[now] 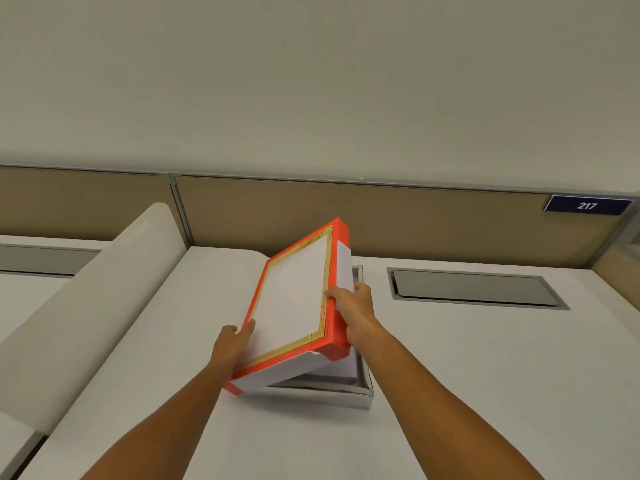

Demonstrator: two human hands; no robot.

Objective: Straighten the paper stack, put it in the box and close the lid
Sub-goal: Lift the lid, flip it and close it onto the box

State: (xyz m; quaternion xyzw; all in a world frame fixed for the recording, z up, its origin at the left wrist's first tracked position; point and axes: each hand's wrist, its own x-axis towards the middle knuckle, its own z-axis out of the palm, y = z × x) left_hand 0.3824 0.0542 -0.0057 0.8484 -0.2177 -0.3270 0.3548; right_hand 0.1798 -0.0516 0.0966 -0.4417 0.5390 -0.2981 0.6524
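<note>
Both hands clamp one orange-edged white cardboard lid [294, 299], tilted above one shallow white box [360, 396] on the white desk [485, 358]: left hand [232, 344] at its near-left edge, right hand [353, 310] gripping its right side, arms outstretched.

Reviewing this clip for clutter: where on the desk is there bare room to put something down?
Bare desk lies right of the box, below the grey hatch, and along the near edge between the forearms. The strip between the lid and the white divider is narrower. The middle is crowded with both hands.
</note>
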